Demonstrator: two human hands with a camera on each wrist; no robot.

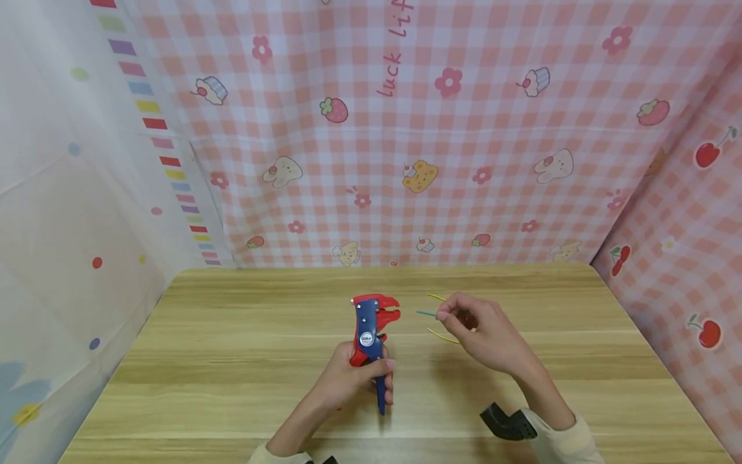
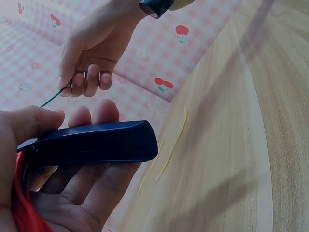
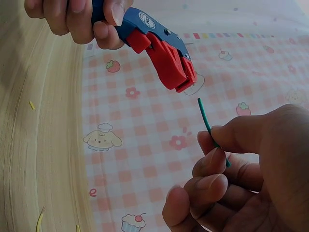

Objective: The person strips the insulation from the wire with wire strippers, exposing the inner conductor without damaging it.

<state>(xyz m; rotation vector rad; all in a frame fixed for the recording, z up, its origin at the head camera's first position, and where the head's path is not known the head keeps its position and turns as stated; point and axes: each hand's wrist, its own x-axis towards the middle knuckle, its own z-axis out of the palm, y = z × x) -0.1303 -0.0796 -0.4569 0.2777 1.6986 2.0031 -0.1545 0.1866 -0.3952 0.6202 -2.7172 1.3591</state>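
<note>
Over the table | left hand curled round red-blue wire stripper | right hand pinching green wire

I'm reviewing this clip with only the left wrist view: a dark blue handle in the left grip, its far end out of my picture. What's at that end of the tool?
Observer: In the head view, the wire stripper ends in red jaws, parted from each other.
Operator: Is the green wire in the right grip touching those red jaws?
Observer: No, the head view shows a gap between the wire's tip and them.
</note>
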